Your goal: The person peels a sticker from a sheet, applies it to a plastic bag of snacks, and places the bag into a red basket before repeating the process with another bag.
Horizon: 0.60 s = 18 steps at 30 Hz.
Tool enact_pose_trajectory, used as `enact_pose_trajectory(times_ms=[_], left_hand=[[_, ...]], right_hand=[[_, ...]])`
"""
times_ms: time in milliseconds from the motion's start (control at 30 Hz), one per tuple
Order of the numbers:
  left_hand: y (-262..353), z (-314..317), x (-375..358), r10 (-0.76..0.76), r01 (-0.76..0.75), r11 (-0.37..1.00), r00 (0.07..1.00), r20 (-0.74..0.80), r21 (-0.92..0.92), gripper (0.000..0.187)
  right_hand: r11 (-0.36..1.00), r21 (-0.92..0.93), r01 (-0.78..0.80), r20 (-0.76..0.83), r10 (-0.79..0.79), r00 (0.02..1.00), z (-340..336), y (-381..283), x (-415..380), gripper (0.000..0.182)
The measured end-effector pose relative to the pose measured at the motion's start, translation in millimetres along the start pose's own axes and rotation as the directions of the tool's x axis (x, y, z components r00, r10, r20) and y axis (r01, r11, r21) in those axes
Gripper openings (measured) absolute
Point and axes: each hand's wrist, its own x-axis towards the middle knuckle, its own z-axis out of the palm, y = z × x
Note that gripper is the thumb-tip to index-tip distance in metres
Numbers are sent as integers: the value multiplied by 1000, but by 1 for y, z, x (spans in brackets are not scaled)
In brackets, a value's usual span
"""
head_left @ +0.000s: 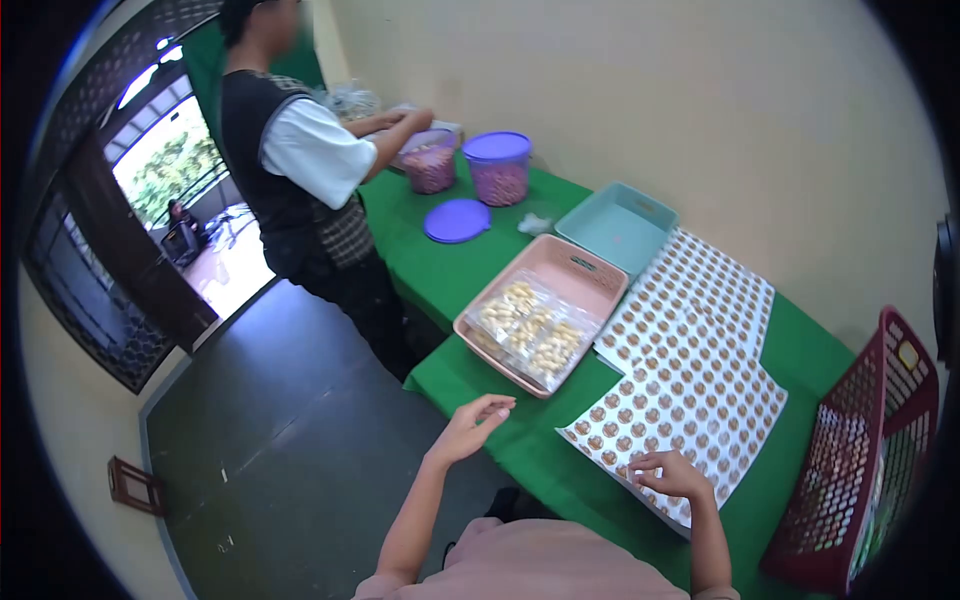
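My left hand (475, 428) is in the air off the table's near edge, just below the pink tray (612, 290). Its fingers are stretched out and nothing shows in them. Clear packets of pale, rounded pieces (528, 325) lie in that tray. My right hand (674, 474) is low over the near part of a white sticker sheet (735, 395), its fingers loosely bent and apart. Rows of round brown stickers cover the sheet. Another sticker sheet (690, 275) lies farther back, beside the trays.
A green tray (655, 215) stands behind the pink one. At right is a tall maroon basket (850, 460). Across the green-covered table (410, 240), a person (320, 150) works by two purple-topped tubs (497, 165). A purple lid (457, 221) lies nearby.
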Motion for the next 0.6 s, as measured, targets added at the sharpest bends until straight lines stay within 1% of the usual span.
enact_pose_trajectory(times_ms=[33, 100, 133, 167, 200, 233, 267, 333, 367, 400, 467, 533, 567, 600], left_hand=[[1, -11, 6, 23, -25, 999, 999, -40, -47, 28], [4, -30, 18, 34, -39, 997, 995, -90, -60, 27], [4, -38, 25, 31, -40, 996, 993, -113, -74, 26], [0, -44, 33, 100, -108, 993, 982, -163, -42, 26], [0, -51, 41, 111, -119, 992, 978, -174, -37, 26], [4, -56, 48, 125, -130, 991, 978, -168, -19, 25], [1, -60, 57, 145, -147, 989, 977, -159, -5, 25], [2, -68, 75, 135, -136, 991, 977, -162, 10, 24], [-2, -72, 85, 143, -140, 990, 978, -150, 30, 25], [-2, -74, 95, 152, -147, 988, 979, -137, 50, 26], [5, -75, 111, 145, -136, 988, 981, -125, 74, 27], [-3, -74, 130, 345, -301, 909, 932, -114, 289, 26], [-8, -76, 141, 330, -293, 905, 941, -75, 308, 30], [-15, -74, 150, 328, -297, 905, 943, -54, 303, 30]], right_hand=[[997, -48, 60, -24, -61, 998, 1, -2, 12, 28], [977, -139, 161, -47, -169, 985, -1, -15, 35, 27], [978, -139, 153, -71, -163, 984, 0, -21, 45, 23], [986, -109, 124, -52, -130, 990, 5, -16, 54, 22], [993, -78, 90, -35, -93, 995, 7, -16, 64, 21], [989, -150, 22, -49, -30, 998, 6, -30, 64, 17], [995, -98, 31, -101, -40, 994, 14, -19, 72, 15], [987, -151, -51, -70, 41, 997, 19, -18, 81, 13], [994, -103, -42, -67, 36, 997, 23, -16, 84, 12], [988, -154, -34, -85, 21, 996, 29, -12, 87, 12], [986, -106, -126, -56, 120, 991, 35, -16, 85, 11], [984, -117, -132, -52, 127, 991, 36, -29, 84, 11], [983, -125, -136, -38, 133, 990, 38, -35, 82, 11], [982, -112, -152, -49, 147, 988, 43, -26, 83, 11]])
